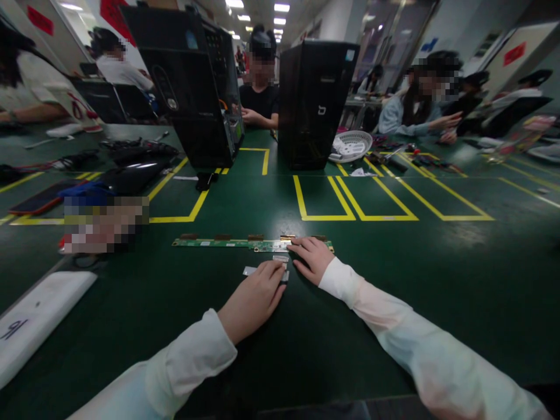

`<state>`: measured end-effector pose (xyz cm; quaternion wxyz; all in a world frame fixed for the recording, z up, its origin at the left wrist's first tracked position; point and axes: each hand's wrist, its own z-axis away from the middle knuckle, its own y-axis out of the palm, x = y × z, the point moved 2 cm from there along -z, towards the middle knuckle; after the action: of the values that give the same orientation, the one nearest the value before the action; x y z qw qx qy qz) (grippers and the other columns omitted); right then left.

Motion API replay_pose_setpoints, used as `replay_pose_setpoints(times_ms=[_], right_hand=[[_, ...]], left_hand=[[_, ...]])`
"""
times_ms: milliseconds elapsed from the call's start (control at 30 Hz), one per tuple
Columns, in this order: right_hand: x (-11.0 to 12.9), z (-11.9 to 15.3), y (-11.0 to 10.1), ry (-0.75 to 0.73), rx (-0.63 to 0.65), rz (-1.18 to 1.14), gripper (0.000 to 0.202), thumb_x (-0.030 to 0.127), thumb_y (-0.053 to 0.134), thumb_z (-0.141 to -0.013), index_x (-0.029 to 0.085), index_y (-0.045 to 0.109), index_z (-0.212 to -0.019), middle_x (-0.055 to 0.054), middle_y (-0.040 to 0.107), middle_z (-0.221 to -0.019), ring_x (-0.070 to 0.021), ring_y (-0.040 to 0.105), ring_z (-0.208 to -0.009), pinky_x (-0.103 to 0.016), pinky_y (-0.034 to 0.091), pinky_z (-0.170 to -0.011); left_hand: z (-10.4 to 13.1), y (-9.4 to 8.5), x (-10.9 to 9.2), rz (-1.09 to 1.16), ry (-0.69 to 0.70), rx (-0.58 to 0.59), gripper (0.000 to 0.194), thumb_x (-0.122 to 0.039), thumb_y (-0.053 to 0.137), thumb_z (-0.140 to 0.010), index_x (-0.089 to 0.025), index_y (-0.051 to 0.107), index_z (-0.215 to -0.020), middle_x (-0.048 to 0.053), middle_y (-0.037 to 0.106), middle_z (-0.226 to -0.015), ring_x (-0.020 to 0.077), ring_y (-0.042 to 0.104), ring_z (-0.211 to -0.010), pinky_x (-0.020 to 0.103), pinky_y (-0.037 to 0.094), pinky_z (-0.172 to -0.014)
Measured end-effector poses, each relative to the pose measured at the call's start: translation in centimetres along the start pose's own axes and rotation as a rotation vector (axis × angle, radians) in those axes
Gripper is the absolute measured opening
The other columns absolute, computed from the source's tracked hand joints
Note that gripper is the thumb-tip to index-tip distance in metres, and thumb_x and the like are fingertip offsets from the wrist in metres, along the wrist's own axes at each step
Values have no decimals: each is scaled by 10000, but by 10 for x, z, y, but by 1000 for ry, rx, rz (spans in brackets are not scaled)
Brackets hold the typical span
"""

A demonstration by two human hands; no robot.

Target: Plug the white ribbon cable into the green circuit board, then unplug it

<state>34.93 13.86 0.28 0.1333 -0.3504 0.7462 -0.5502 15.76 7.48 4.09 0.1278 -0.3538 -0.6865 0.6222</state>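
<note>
A long, narrow green circuit board (214, 242) lies crosswise on the green table, with several copper-brown tabs along its far edge. My right hand (314, 258) rests at the board's right part, its fingers stretched out and the tips touching the board. Just nearer to me, my left hand (258, 294) has its fingers closed on a pale flat ribbon cable (280, 258) close to the board's near edge. Silvery ends of the cable show on both sides of the fingers; its middle is hidden beneath them. Whether the cable is plugged into the board I cannot tell.
Two black computer towers (186, 87) (312, 105) stand across the table. Yellow tape (328, 218) marks out boxes. A white basket (352, 144) and loose parts lie at the back right. Cables, a phone (41, 197) and a white case (44, 315) are on the left. Several people sit around.
</note>
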Motion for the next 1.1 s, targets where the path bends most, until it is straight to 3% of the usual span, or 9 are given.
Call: replay_pose_setpoints(times_ms=[633, 867, 1100], right_hand=[[-2, -1, 5, -67, -41, -82, 400, 270, 487, -907, 171, 582, -1282, -137, 577, -1286, -256, 494, -1210, -466, 436, -1016], [-5, -1, 7, -84, -41, -77, 420, 268, 493, -902, 178, 566, -1306, -138, 568, -1309, -247, 480, -1252, -465, 426, -1042], [-5, 0, 5, -92, -58, -85, 426, 275, 484, -901, 157, 569, -1302, -137, 565, -1325, -254, 478, -1265, -459, 420, -1056]], left_hand=[[0, 11, -11, -109, -121, -58, 447, -355, 424, -956, -124, 505, -1331, 158, 555, -1374, 280, 492, -1294, 465, 420, -1071], [-1, 15, -7, -60, -82, -76, 446, -342, 410, -959, -135, 480, -1348, 167, 536, -1390, 291, 474, -1321, 491, 410, -1085], [-2, 12, -6, -35, -97, -17, 456, -315, 429, -948, -101, 478, -1348, 168, 517, -1407, 301, 460, -1330, 484, 376, -1117]])
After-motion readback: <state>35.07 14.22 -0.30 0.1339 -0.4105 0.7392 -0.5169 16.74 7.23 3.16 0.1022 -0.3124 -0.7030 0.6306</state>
